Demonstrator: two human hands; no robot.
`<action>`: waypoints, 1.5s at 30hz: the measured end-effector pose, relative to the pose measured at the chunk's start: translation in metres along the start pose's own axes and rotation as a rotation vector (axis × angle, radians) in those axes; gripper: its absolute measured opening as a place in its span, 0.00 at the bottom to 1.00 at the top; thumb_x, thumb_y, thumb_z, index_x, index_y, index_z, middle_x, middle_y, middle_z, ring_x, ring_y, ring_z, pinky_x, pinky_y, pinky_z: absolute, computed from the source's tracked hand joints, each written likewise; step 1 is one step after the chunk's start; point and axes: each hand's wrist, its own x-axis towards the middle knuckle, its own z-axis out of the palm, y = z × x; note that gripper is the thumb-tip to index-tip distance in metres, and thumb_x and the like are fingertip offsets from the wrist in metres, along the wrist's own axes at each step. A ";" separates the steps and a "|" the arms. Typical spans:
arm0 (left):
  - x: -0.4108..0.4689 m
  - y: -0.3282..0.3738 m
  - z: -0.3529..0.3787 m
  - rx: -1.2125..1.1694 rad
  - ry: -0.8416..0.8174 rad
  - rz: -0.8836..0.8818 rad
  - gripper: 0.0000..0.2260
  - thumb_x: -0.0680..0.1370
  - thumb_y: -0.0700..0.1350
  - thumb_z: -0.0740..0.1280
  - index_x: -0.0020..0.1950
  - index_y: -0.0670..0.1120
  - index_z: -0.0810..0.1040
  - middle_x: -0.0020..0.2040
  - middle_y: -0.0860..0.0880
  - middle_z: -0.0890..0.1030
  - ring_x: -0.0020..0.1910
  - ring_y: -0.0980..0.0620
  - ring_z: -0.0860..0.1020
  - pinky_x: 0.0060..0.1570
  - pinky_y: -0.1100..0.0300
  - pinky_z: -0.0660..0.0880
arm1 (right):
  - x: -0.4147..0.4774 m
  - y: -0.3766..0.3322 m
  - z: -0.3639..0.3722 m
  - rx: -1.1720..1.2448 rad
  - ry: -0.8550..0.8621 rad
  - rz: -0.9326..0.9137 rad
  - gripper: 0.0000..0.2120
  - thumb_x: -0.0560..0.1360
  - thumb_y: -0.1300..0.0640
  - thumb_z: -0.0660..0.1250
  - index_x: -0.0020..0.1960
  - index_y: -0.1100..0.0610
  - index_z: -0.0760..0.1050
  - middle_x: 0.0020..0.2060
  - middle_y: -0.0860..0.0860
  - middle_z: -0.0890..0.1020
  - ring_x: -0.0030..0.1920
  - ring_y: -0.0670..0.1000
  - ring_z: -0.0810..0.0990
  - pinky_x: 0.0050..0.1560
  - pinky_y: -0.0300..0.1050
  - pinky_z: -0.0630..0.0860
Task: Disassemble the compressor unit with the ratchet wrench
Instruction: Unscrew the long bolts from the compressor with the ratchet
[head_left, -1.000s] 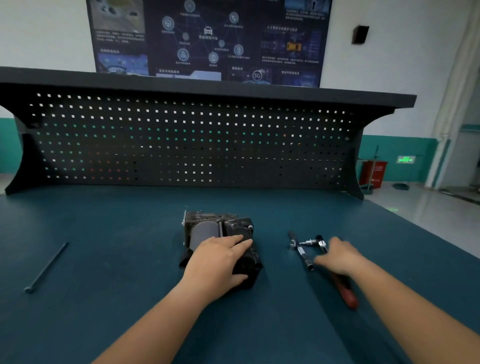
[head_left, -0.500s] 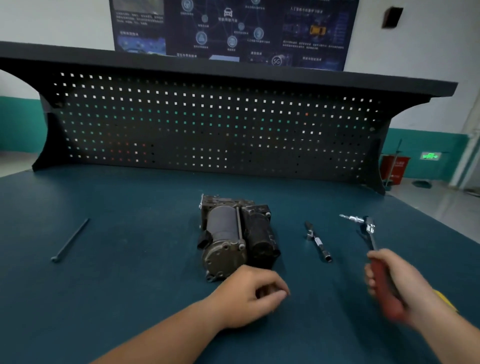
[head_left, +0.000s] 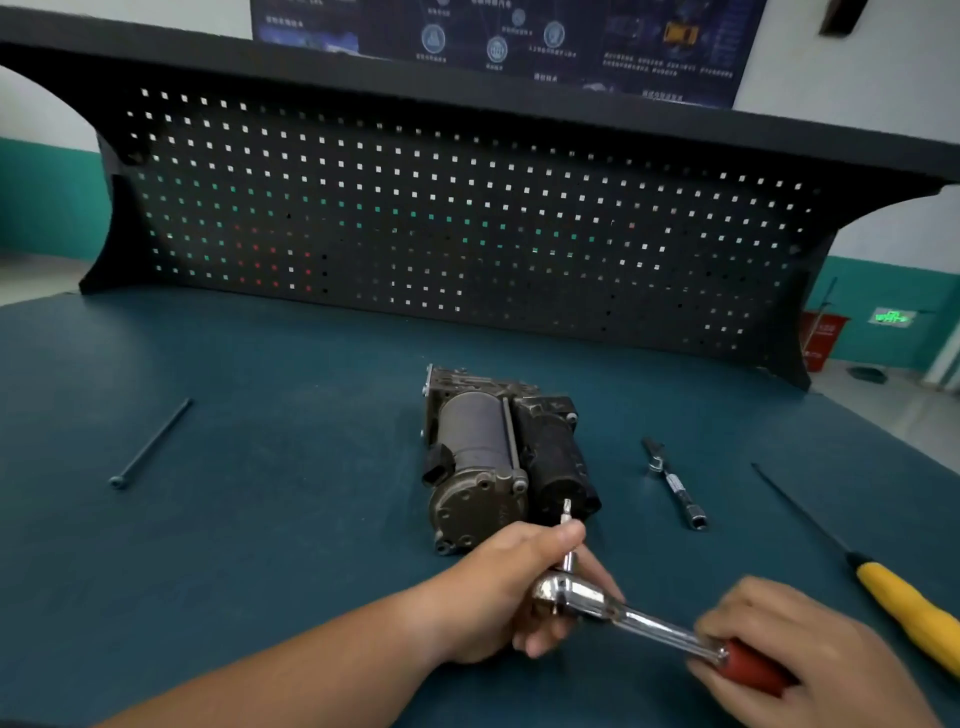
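Back panel: a black perforated steel pegboard (head_left: 467, 218) with a regular grid of small square holes stands upright along the far edge under a flat black shelf.

Work surface: the bench top (head_left: 260, 519) is covered in a matte, dark teal mat.

Compressor unit (head_left: 483, 452): it lies on the mat at bench centre, lengthwise toward the pegboard. It consists of a smooth grey cylindrical housing with a cast, bolted end cap facing the person, and a rough black block alongside on the right.

Left hand (head_left: 498, 592): just in front of the unit's end cap, its fingers curled around the head end of the ratchet wrench (head_left: 623, 616).

Right hand (head_left: 810, 644): it grips the wrench's red handle. The shaft and rounded head are polished chrome.

Screwdriver (head_left: 909, 608): yellow handle and thin dark shank, lying on the mat at far right.

Long bolt (head_left: 150, 444): slim and dark, lying well apart at left.

Extension bar (head_left: 675, 486): a short silvery metal bar lying right of the unit.

Bit (head_left: 567, 512): small and hexagonal, it rises from the wrench head above the left fingers, in front of the end cap. Contact with the unit cannot be determined.
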 end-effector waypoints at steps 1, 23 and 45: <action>0.000 0.001 0.000 0.014 0.014 -0.036 0.21 0.67 0.63 0.65 0.39 0.45 0.81 0.22 0.52 0.74 0.17 0.58 0.69 0.17 0.68 0.61 | 0.002 0.003 -0.001 0.015 -0.025 0.014 0.05 0.64 0.44 0.71 0.38 0.41 0.77 0.34 0.36 0.75 0.35 0.35 0.74 0.30 0.36 0.73; 0.001 0.006 -0.007 -0.330 -0.026 -0.191 0.13 0.79 0.40 0.56 0.42 0.43 0.80 0.38 0.42 0.83 0.39 0.44 0.84 0.37 0.60 0.80 | 0.069 -0.015 -0.006 1.404 0.650 0.217 0.18 0.77 0.57 0.56 0.35 0.49 0.80 0.32 0.44 0.81 0.35 0.42 0.80 0.40 0.36 0.79; 0.006 0.004 -0.015 -0.232 0.071 -0.104 0.16 0.71 0.54 0.60 0.42 0.40 0.71 0.31 0.44 0.82 0.18 0.53 0.74 0.17 0.67 0.68 | 0.112 -0.049 0.002 1.764 0.719 0.044 0.10 0.61 0.49 0.69 0.32 0.50 0.68 0.17 0.43 0.65 0.17 0.40 0.60 0.18 0.31 0.61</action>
